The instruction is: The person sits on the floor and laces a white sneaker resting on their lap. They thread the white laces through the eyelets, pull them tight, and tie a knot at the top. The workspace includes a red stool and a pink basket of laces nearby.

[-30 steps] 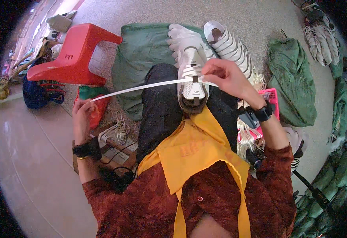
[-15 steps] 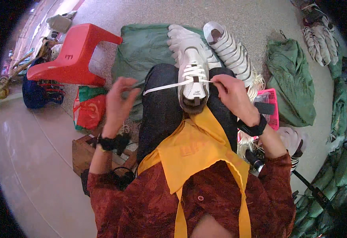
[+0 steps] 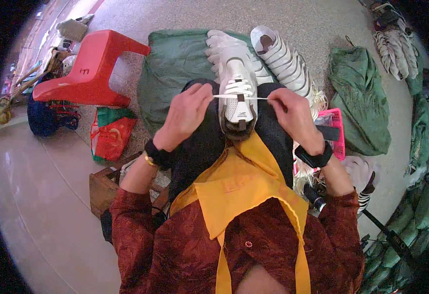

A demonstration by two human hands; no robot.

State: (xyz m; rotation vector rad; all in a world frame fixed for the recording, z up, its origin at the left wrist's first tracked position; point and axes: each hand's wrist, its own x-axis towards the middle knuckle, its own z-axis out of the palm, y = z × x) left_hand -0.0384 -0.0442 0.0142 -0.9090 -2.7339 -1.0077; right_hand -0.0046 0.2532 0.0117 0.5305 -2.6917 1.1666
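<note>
A white sneaker upper [image 3: 233,105] rests between my knees, its heel opening toward me. White shoelace [image 3: 259,98] is threaded across its front and pulled out level to both sides. At the left of the shoe, my left hand [image 3: 189,111] pinches one end of the lace. My right hand [image 3: 294,117] pinches the other end between thumb and forefinger, over my right knee. Dark trousers [image 3: 191,154] and a yellow apron [image 3: 244,193] lie under and in front of the shoe.
Rows of white shoe uppers [image 3: 285,61] lie beyond my knees, partly on a green cloth [image 3: 168,61]. A red plastic chair [image 3: 89,68] stands left, near a red-green bag [image 3: 111,134]. At right are a pink basket [image 3: 340,132] and a green sack [image 3: 359,98].
My left hand has come in from the left, from open fingers to a pinch on the lace's left end. The right hand keeps its hold, nearly in place.
</note>
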